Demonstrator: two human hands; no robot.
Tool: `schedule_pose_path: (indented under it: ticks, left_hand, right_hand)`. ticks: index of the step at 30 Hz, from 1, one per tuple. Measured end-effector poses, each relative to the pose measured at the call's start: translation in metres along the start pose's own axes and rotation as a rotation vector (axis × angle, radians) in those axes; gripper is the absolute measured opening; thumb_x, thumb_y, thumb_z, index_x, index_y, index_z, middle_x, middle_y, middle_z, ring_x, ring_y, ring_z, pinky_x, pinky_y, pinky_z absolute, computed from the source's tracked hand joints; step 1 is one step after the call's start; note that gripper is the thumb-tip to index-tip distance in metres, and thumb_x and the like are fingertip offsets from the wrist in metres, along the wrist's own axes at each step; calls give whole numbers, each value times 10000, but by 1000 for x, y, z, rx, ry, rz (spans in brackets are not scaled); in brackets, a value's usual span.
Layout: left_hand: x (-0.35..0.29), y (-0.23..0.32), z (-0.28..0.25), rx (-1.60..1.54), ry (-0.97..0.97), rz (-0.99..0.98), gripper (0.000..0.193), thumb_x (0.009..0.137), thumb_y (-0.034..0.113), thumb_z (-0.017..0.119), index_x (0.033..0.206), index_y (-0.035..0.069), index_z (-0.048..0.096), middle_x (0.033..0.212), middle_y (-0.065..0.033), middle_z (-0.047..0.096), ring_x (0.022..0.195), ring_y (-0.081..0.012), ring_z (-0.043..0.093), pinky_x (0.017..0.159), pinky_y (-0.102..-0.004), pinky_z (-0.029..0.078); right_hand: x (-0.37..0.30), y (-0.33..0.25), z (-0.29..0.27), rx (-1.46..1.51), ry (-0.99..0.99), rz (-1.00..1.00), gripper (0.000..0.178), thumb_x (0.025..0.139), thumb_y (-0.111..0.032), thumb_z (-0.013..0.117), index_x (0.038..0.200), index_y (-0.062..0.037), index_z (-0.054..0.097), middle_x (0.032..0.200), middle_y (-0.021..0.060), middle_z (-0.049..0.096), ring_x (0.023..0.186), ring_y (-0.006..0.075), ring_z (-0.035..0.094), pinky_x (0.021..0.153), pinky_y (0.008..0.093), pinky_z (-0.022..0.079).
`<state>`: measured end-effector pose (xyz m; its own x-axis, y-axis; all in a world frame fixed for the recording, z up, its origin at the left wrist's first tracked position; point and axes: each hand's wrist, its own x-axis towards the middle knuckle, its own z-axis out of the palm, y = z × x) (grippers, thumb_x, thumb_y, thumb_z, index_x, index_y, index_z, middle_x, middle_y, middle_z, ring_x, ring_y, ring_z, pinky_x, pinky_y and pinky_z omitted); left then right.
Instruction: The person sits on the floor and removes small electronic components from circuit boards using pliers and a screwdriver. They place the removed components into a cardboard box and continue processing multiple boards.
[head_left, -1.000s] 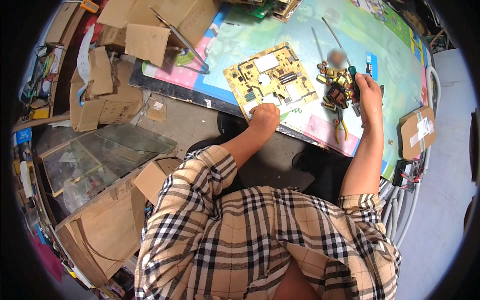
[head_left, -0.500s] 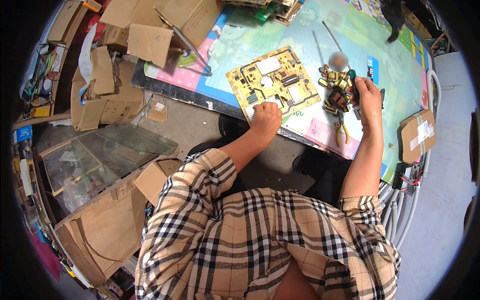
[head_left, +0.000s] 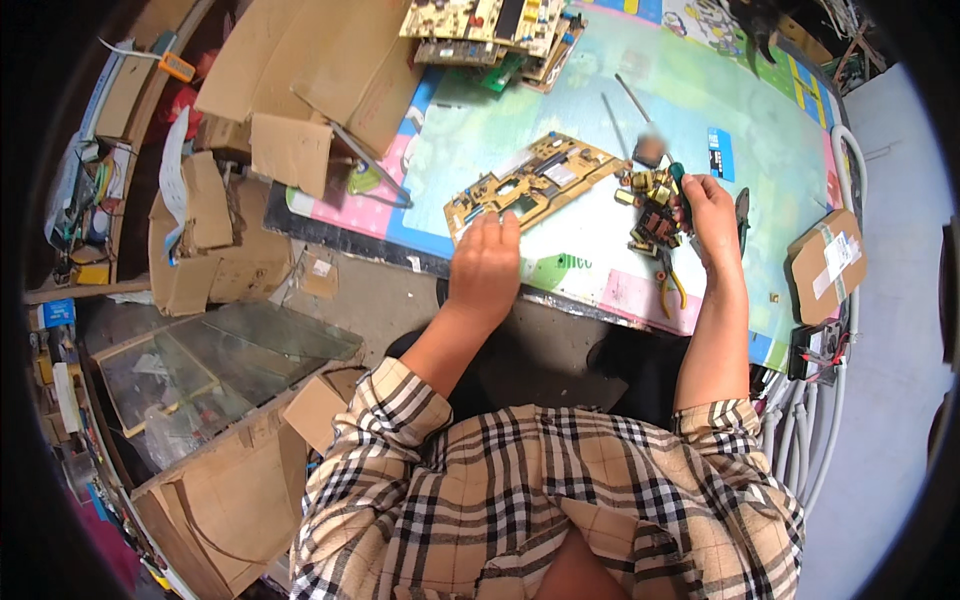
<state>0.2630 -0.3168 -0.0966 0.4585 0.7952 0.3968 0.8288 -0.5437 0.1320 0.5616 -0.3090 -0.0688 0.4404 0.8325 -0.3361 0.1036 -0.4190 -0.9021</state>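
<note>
The left hand [head_left: 485, 262] grips a tan board [head_left: 540, 190], tipped over the bright, picture-covered table [head_left: 560, 105]. The right hand [head_left: 712, 218] holds a screwdriver [head_left: 678, 173] beside small parts [head_left: 655, 222]. Brown boxes [head_left: 325, 60] crowd the left.

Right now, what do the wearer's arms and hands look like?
Left hand and right hand: bare, no gloves visible. Tan plaid sleeves, crossed with black and white bands, end well short of the hands. No cables on them.

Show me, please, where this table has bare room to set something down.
Bare patches lie between the board stack and screwdriver, and between the black tool and carton. Loose components and yellow-handled pliers crowd the right hand.
</note>
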Motion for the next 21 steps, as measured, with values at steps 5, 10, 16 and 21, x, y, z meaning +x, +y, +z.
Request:
schedule_pose_path:
  ticks: [5, 10, 16, 21]
  left_hand:
    - [47, -43, -55, -158, -195, -58, 180, 729, -58, 474, 883, -12, 554, 814, -211, 628, 810, -381, 627, 660, -455, 509]
    - [100, -67, -145, -225, -305, -10, 274, 787, -38, 551, 1047, 17, 616, 790, -251, 614, 717, -399, 625, 603, -413, 491]
    - [172, -57, -224, -180, 45, -130, 232, 833, 1, 577, 1059, 17, 626, 691, -242, 589, 627, -364, 627, 570, -402, 464]
    - [253, -64, -184, 134, 431, 27, 236, 785, -17, 539, 999, 28, 627, 776, -201, 655, 694, -374, 650, 656, -462, 519]
  right_hand:
    - [5, 3, -1, -25, 43, -60, 255, 921, -227, 542, 866, 20, 573, 656, 64, 593, 507, 114, 534, 482, 265, 409]
    - [14, 7, -7, 11, 43, -48, 254, 922, -228, 535, 861, 15, 573, 646, 55, 587, 506, 113, 534, 485, 273, 403]
    - [17, -4, -11, 2, 65, -38, 222, 941, -223, 510, 898, -10, 556, 689, 38, 583, 538, 97, 511, 530, 253, 398]
    - [20, -4, -4, 22, 32, -49, 213, 946, -224, 502, 892, -22, 544, 680, 30, 579, 535, 90, 515, 501, 247, 382]
